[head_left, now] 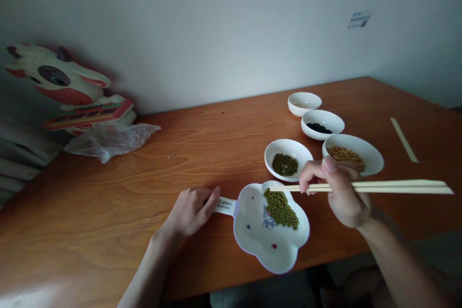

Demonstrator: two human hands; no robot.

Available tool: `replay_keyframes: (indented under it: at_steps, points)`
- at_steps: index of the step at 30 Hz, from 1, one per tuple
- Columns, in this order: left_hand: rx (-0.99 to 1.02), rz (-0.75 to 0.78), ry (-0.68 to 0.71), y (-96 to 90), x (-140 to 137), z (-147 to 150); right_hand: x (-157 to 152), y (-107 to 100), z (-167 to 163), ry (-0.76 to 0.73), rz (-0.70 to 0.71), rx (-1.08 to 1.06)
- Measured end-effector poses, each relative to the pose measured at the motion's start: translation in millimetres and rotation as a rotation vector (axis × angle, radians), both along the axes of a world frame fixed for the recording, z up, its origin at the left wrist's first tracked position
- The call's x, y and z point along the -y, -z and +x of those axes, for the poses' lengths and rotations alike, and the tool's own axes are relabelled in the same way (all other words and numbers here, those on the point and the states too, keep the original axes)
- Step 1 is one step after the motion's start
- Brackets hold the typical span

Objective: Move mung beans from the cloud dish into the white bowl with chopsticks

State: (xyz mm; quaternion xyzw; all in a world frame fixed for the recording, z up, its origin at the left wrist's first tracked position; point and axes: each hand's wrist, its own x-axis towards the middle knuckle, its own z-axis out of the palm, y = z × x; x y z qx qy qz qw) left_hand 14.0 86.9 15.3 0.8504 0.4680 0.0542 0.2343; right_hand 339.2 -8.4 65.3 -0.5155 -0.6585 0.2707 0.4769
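My left hand [195,209] is closed round the handle of a white flower-shaped dish [249,238] with a lilac rim and a small cartoon print. Green mung beans [281,209] lie in the dish's upper right part. Pinched in my right hand [342,192] is a pair of wooden chopsticks [400,186], held nearly level. Their tips are over the dish's top edge, close to the beans; I cannot tell whether a bean is between them. Just behind the dish stands a white bowl [269,156] with more mung beans [285,164] in it.
Behind my right hand is a bowl [373,159] of tan beans [346,156]. Further back stand a bowl [327,118] of black beans and a bowl [305,98] with pale contents. A paper strip [404,139] lies right. At left are a cow toy [72,82] and a plastic bag [111,139].
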Motion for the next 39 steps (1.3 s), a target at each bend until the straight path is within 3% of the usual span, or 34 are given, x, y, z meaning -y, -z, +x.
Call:
replay_keyframes:
  at_steps: [3, 8, 10, 20, 23, 27, 35, 39]
  points:
    - [0.042, -0.014, 0.048, -2.2, 1, 3, 4, -2, 6, 0.071, 0.033, -0.008]
    - [0.114, -0.013, 0.075, -3.8, -3, 6, 0, -4, 21, 0.379, 0.112, -0.029]
    - [0.129, -0.04, 0.091, -4.9, -4, 5, -5, -3, 27, 0.43, 0.099, -0.016]
    - [0.097, -0.068, 0.157, -8.4, 0, 17, 11, -11, 21, 0.144, -0.017, 0.049]
    - [0.094, -0.077, 0.157, -6.2, 2, 18, 16, -8, 19, 0.12, -0.046, 0.056]
    - [0.049, -0.102, 0.119, -5.2, 6, 18, 13, -2, 22, -0.029, -0.138, 0.018]
    - [0.128, -0.188, 0.171, -6.6, 0, 8, 14, -1, 25, 0.005, -0.122, 0.077]
    - [0.112, -0.01, 0.12, -3.7, 1, 11, 19, -5, 23, -0.032, -0.156, 0.114]
